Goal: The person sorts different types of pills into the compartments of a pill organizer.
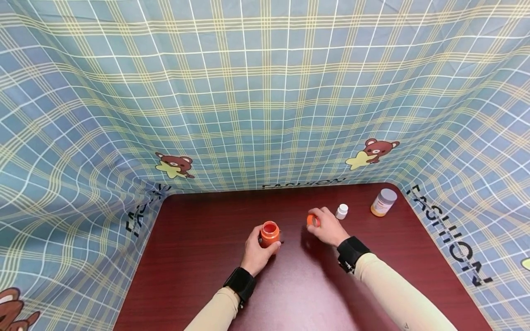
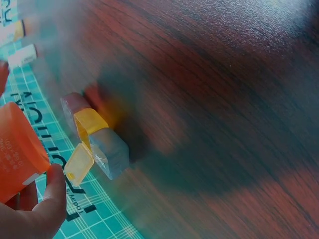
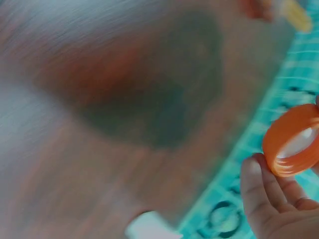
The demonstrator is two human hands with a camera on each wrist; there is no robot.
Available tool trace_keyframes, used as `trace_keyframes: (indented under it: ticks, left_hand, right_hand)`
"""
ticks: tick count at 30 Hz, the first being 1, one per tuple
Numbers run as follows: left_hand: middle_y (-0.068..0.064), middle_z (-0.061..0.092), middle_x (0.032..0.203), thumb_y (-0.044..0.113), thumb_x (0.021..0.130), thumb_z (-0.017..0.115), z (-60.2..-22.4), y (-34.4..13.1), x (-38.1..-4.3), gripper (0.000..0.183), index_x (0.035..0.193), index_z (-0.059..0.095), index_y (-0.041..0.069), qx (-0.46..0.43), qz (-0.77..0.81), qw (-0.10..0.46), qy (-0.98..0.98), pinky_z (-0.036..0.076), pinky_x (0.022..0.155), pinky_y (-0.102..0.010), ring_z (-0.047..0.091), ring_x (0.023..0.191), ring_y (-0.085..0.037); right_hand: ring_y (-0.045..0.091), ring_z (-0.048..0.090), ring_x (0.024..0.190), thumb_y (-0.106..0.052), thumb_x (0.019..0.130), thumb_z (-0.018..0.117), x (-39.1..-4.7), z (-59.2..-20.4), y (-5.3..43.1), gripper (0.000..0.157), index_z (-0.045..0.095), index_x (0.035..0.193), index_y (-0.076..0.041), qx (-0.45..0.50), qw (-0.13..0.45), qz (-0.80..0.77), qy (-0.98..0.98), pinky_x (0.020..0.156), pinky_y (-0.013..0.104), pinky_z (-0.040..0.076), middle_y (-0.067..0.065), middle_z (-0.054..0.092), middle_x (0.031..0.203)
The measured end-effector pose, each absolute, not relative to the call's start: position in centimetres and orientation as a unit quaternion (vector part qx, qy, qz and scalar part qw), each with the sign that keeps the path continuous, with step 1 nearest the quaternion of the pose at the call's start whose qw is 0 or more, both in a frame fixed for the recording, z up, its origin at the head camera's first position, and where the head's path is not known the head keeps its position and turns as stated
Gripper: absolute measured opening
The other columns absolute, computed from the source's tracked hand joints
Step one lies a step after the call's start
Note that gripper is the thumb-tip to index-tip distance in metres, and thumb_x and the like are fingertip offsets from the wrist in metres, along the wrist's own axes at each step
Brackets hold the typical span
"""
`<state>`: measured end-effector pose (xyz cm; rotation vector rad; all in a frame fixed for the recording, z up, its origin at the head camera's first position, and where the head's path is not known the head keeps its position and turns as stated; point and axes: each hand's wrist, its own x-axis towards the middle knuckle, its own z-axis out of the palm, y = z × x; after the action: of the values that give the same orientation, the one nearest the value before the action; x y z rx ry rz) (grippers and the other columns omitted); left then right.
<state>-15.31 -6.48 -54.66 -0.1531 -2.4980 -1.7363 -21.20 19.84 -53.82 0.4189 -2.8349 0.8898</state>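
Note:
My left hand (image 1: 256, 255) grips an orange bottle (image 1: 270, 237) whose uncovered mouth faces up toward the head camera. To its right, my right hand (image 1: 330, 228) pinches an orange screw cap (image 1: 310, 220), held on its side. The right wrist view shows the cap's pale, hollow underside, with the cap (image 3: 277, 142) between thumb and fingers. Beyond the bottle in the left wrist view stands a small pill box (image 2: 110, 152) with coloured compartments. Its yellow compartment has the lid (image 2: 79, 164) flipped open. From the head, the bottle and left hand hide most of that box.
A small white bottle (image 1: 341, 211) stands just beyond the right hand. Farther right, near the table's back corner, is a larger bottle (image 1: 383, 202) with a grey lid. Checked cloth (image 1: 265, 115) hangs along the back and both sides of the dark red table (image 1: 198, 257).

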Motion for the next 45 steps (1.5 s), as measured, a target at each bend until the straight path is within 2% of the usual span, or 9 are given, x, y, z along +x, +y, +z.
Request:
trace_keyframes:
  ticks: [7, 11, 15, 19, 24, 29, 35, 41, 45]
  left_hand:
    - [-0.002, 0.062, 0.111, 0.024, 0.072, 0.084, -54.7, -6.4, -15.3, 0.059, 0.123, 0.054, 0.014, -0.059, -0.565, 0.054, -0.821, 0.048, 0.089, -0.039, 0.059, 0.101, -0.018]
    - [-0.002, 0.062, 0.112, 0.024, 0.073, 0.084, -54.4, -6.3, -15.3, 0.060, 0.123, 0.054, 0.013, -0.068, -0.562, 0.053, -0.823, 0.049, 0.089, -0.039, 0.060, 0.101, -0.018]
    - [-0.002, 0.062, 0.112, 0.024, 0.073, 0.084, -54.2, -6.2, -15.3, 0.060, 0.124, 0.054, 0.014, -0.074, -0.557, 0.050, -0.826, 0.049, 0.088, -0.038, 0.060, 0.100, -0.018]
    - [-0.003, 0.061, 0.113, 0.025, 0.073, 0.084, -54.0, -6.1, -15.2, 0.061, 0.124, 0.054, 0.013, -0.082, -0.556, 0.054, -0.826, 0.050, 0.087, -0.037, 0.060, 0.100, -0.019]
    - [-0.002, 0.061, 0.115, 0.023, 0.073, 0.083, -53.9, -6.0, -15.2, 0.059, 0.124, 0.055, 0.014, -0.098, -0.556, 0.062, -0.823, 0.051, 0.086, -0.038, 0.060, 0.101, -0.020]
    - [-0.002, 0.061, 0.115, 0.024, 0.073, 0.083, -53.9, -5.9, -15.2, 0.058, 0.123, 0.057, 0.014, -0.114, -0.549, 0.074, -0.825, 0.051, 0.087, -0.038, 0.060, 0.102, -0.020]
    - [-0.001, 0.061, 0.113, 0.024, 0.072, 0.083, -53.7, -5.7, -15.2, 0.056, 0.122, 0.059, 0.015, -0.124, -0.551, 0.081, -0.821, 0.051, 0.085, -0.037, 0.060, 0.101, -0.018]
    - [-0.002, 0.061, 0.113, 0.022, 0.074, 0.080, -53.7, -5.7, -15.3, 0.055, 0.124, 0.058, 0.013, -0.127, -0.544, 0.084, -0.825, 0.051, 0.087, -0.038, 0.058, 0.103, -0.018]
    - [-0.002, 0.062, 0.112, 0.021, 0.073, 0.081, -53.9, -5.6, -15.2, 0.055, 0.123, 0.059, 0.013, -0.130, -0.539, 0.094, -0.827, 0.051, 0.087, -0.038, 0.058, 0.103, -0.017]
  right_hand:
    - [0.014, 0.053, 0.073, -0.021, 0.072, 0.078, -20.2, -49.9, 16.9, 0.040, 0.050, 0.099, -0.010, 0.148, 0.049, 0.395, -0.905, 0.062, 0.027, 0.045, 0.001, 0.057, 0.085]
    - [0.015, 0.060, 0.073, -0.025, 0.076, 0.077, -19.4, -48.7, 15.5, 0.036, 0.048, 0.094, -0.014, 0.145, 0.056, 0.453, -0.878, 0.062, 0.027, 0.049, 0.000, 0.062, 0.088]
    - [0.013, 0.061, 0.076, -0.031, 0.077, 0.079, -18.9, -48.0, 14.3, 0.036, 0.050, 0.093, -0.016, 0.146, 0.073, 0.489, -0.857, 0.065, 0.026, 0.050, -0.001, 0.063, 0.092]
    - [0.017, 0.062, 0.081, -0.024, 0.078, 0.080, -17.8, -46.5, 13.2, 0.036, 0.052, 0.095, -0.008, 0.173, 0.084, 0.518, -0.833, 0.068, 0.028, 0.051, 0.005, 0.065, 0.100]
    - [0.028, 0.064, 0.090, -0.005, 0.078, 0.077, -16.4, -44.7, 12.0, 0.035, 0.053, 0.102, 0.005, 0.216, 0.088, 0.546, -0.805, 0.078, 0.040, 0.053, 0.018, 0.064, 0.109]
    - [0.035, 0.062, 0.102, 0.003, 0.080, 0.072, -15.9, -45.0, 11.5, 0.040, 0.050, 0.112, 0.011, 0.247, 0.068, 0.563, -0.786, 0.086, 0.047, 0.051, 0.024, 0.060, 0.118]
    - [0.035, 0.061, 0.108, -0.001, 0.082, 0.071, -15.8, -46.4, 11.2, 0.043, 0.050, 0.119, 0.006, 0.270, 0.068, 0.557, -0.783, 0.090, 0.049, 0.048, 0.021, 0.060, 0.123]
    - [0.024, 0.060, 0.111, -0.010, 0.082, 0.074, -16.5, -49.2, 11.2, 0.046, 0.052, 0.122, -0.006, 0.269, 0.083, 0.532, -0.799, 0.093, 0.038, 0.048, 0.009, 0.060, 0.124]
    - [0.016, 0.061, 0.104, -0.019, 0.079, 0.079, -16.7, -50.5, 11.1, 0.050, 0.053, 0.121, -0.009, 0.239, 0.100, 0.527, -0.809, 0.088, 0.033, 0.051, 0.002, 0.061, 0.116]
